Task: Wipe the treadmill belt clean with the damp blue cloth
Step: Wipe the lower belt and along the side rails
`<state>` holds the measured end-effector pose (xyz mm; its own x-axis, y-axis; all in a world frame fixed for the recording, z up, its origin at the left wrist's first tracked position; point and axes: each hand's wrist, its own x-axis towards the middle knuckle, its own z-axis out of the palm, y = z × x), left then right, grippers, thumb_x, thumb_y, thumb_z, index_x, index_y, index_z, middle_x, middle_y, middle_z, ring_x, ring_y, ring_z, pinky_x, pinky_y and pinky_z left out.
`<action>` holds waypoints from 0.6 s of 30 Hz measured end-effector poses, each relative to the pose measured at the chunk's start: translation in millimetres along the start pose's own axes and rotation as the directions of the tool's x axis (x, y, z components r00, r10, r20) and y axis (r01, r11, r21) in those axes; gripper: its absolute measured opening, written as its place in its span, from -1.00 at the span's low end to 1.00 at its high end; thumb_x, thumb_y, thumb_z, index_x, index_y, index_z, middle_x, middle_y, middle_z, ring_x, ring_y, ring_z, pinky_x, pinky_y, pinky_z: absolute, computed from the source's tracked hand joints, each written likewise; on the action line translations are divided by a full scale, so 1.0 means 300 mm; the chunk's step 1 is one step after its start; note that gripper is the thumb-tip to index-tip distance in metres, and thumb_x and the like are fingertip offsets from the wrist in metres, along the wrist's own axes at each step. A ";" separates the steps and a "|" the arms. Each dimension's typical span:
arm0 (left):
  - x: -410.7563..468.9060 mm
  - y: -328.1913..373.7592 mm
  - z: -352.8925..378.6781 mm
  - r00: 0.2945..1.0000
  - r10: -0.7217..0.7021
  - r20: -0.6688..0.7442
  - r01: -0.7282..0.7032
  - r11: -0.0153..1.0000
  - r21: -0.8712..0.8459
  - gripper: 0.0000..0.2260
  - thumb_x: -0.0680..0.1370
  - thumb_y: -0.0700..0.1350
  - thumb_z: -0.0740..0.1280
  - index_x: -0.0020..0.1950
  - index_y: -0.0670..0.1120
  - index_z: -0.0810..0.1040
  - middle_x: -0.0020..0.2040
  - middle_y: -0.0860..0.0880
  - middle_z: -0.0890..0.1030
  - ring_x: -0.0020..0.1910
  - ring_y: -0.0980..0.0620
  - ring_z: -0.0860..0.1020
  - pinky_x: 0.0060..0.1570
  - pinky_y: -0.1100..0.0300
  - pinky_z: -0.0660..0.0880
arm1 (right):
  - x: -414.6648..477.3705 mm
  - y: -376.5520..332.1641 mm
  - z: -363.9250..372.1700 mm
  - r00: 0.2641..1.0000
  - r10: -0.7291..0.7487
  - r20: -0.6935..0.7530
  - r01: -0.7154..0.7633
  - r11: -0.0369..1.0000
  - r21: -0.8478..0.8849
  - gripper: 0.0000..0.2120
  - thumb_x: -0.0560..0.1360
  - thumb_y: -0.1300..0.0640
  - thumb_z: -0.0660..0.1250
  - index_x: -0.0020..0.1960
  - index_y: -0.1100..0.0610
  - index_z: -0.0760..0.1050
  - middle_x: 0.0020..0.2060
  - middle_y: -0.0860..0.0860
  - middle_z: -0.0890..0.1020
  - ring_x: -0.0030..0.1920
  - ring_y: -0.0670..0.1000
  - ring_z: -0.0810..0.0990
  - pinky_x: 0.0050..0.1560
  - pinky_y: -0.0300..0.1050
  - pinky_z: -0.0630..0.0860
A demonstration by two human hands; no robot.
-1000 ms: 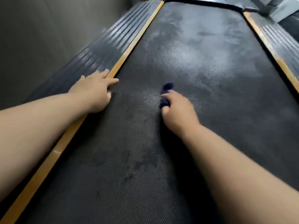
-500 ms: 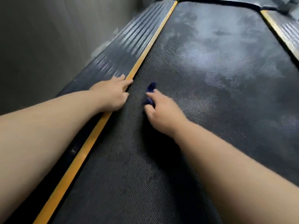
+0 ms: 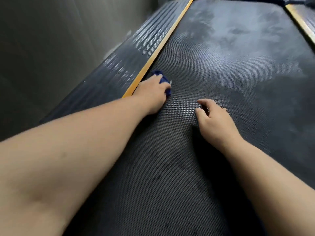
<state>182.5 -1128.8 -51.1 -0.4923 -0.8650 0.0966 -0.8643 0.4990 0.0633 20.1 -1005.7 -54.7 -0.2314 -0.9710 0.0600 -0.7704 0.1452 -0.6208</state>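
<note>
Passed from right hand (image 3: 213, 119), now loosely curled and empty, crumpled dark-blue cloth (image 3: 158, 73) sits gripped in left hand (image 3: 151, 92), end pointing toward yellow edge strip (image 3: 157, 48)

Bunched blue cloth (image 3: 158, 73) at left edge of treadmill belt (image 3: 221, 120); belt dark, textured, pale-smeared farther up.

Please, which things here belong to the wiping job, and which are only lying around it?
For the job: cloth, gripped by the left hand; belt, with pale hazy patches farther up.
Not in use: right hand, holding nothing; yellow strip; ribbed side rail; grey surface at far left.
</note>
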 end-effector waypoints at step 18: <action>-0.200 -0.046 -0.051 0.997 0.002 0.079 0.001 0.999 -0.038 -0.75 0.47 -0.06 0.21 0.12 -0.07 0.49 0.20 -0.05 0.51 0.19 -0.08 0.43 0.08 0.12 0.35 | -0.001 0.021 0.042 0.991 -0.115 0.072 0.128 0.969 -0.210 -0.61 0.57 0.05 0.13 0.38 0.05 0.33 0.48 0.05 0.24 0.51 0.09 0.08 0.48 0.08 -0.11</action>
<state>225.6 -1083.0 -42.5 -0.5010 -0.8653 0.0184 -0.8601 0.5001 0.1008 22.9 -1007.0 -68.4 -0.0977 -0.9924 0.0746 -0.9012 0.0564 -0.4298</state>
